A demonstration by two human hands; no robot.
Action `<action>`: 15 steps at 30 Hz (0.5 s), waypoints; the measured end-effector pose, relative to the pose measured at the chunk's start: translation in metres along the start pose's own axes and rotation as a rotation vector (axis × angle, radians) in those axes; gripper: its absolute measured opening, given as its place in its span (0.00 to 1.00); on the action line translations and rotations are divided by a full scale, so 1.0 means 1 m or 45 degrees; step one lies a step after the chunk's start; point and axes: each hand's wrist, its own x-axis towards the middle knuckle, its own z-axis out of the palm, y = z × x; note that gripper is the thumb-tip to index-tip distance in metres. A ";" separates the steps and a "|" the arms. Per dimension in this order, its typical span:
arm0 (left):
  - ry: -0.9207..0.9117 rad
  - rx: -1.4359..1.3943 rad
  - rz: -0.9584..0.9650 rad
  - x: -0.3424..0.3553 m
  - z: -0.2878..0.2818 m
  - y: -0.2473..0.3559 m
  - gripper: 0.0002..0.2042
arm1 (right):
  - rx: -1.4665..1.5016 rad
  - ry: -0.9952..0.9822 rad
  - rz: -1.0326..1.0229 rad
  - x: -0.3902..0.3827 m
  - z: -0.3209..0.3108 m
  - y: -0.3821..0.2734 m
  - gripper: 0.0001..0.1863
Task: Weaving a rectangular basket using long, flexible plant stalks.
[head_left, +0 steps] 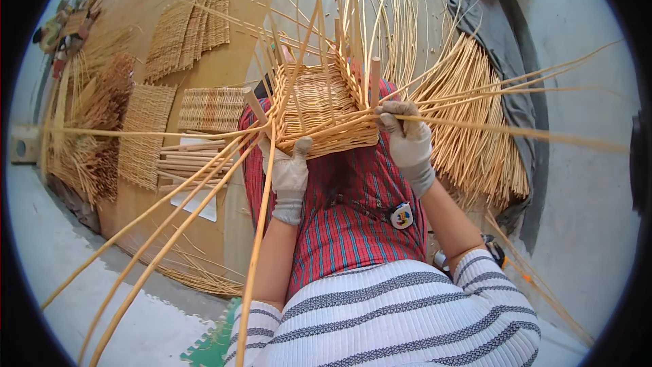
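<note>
Half-woven square wicker basket (320, 110), pale ribbed cane, stakes fanning outward. Left hand (290, 173), gloved, gripping its near edge; right hand (405, 137) pinching a long willow rod (516, 131).

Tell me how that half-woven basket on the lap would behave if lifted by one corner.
The half-woven basket is probably light for its size, being thin open wicker. Its woven walls look fairly stiff, but the long loose canes would likely sag and sway. The left hand and right hand steady it.
</note>
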 end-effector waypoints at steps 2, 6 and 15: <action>0.105 0.075 -0.003 0.002 0.001 -0.006 0.44 | 0.010 -0.055 -0.052 -0.021 0.009 -0.013 0.04; 0.186 0.121 -0.036 0.004 -0.002 -0.016 0.44 | 0.075 -0.482 -0.748 -0.043 0.018 -0.057 0.05; 0.467 -0.208 -0.256 0.015 0.020 0.000 0.40 | -0.938 -0.375 -0.482 0.123 0.170 -0.069 0.39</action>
